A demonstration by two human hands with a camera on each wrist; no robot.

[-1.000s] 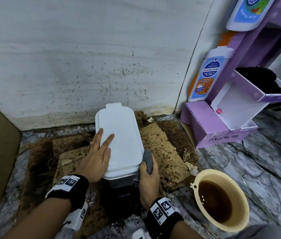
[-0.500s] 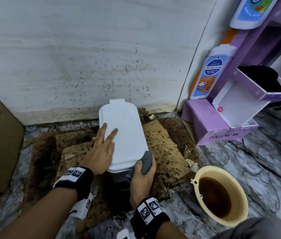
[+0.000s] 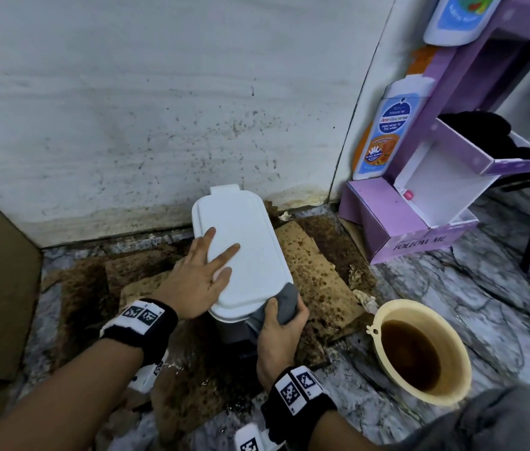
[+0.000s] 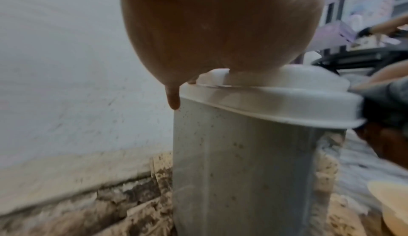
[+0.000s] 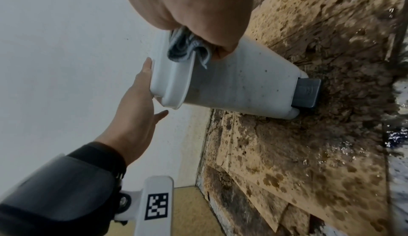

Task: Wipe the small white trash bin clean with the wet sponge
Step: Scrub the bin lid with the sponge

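1. Marbled floor with wet, stained cardboard runs to a speckled wall.
2. Nearest, my right hand grips the grey sponge against the bin's front corner; my left hand lies spread flat on the lid.
3. White bin stands upright on the cardboard, lid's long axis toward the wall.
4. Beige basin of brown water sits right; purple box beyond.

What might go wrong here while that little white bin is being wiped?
1. The grey sponge is bunched in the right hand at the lid's near corner, so the specks on the trash bin body could be missed.
2. The left hand only lies flat on the lid; a hard push might tip or slide the bin on the wet, stained cardboard.
3. The basin of brown water sits close to the right arm and could get knocked.
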